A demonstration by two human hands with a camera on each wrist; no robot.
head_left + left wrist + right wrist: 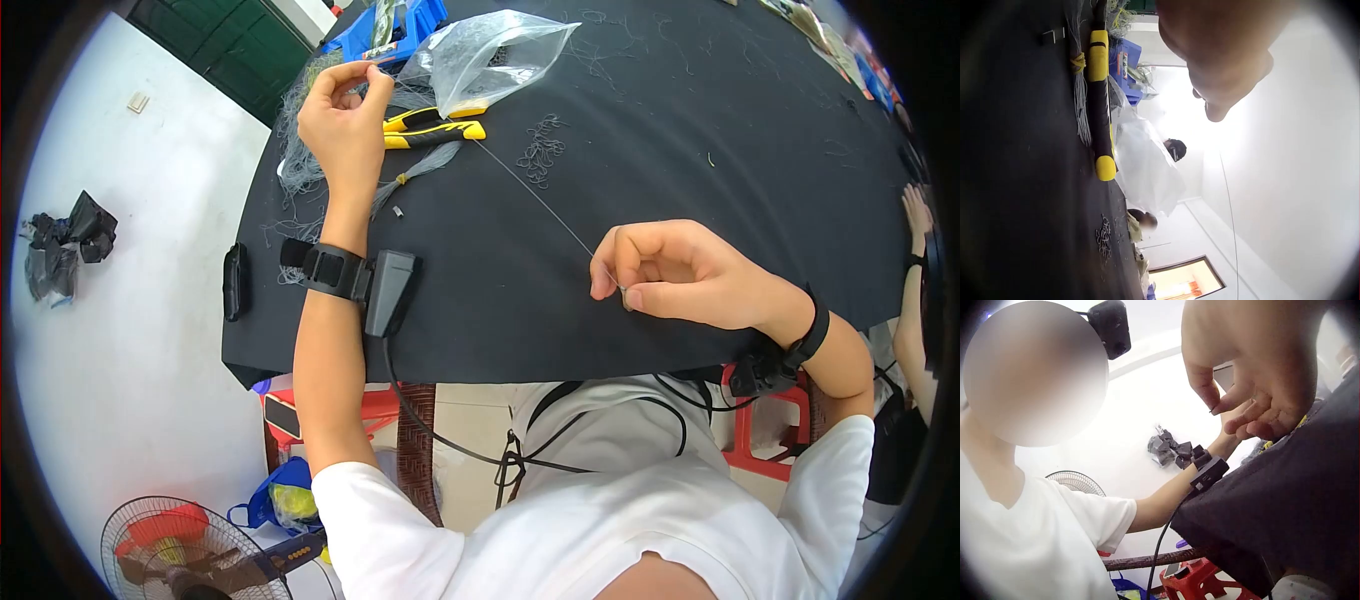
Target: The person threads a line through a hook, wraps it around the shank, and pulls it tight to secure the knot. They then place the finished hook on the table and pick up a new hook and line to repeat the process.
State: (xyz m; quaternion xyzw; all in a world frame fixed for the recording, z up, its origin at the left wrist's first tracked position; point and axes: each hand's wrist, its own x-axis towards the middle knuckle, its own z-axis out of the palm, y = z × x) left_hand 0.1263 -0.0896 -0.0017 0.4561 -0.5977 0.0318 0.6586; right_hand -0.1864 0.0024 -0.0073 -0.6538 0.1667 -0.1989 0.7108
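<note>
My left hand point(345, 120) is raised over the far left of the table, thumb and forefinger tips pinched together. A thin line point(540, 200) stretches taut from that side across to my right hand point(690, 275). The right thumb and forefinger pinch the line's near end, where a tiny dark tip point(1212, 411) shows in the right wrist view; its kind is too small to tell. Beneath the left hand lie yellow-and-black-handled pliers point(435, 135) and a bundle of pale line point(425, 170) tied with a yellow band. A loose pile of small dark hook-like wires point(541, 152) lies beyond the line.
A clear plastic bag point(490, 60) and a blue bin point(405, 35) stand at the back. Tangled line point(300, 150) spreads along the left edge. A black cloth point(480, 320) covers the table. Another person's arm point(912, 290) is at the right. Cables point(450, 437) run from my wrist cameras.
</note>
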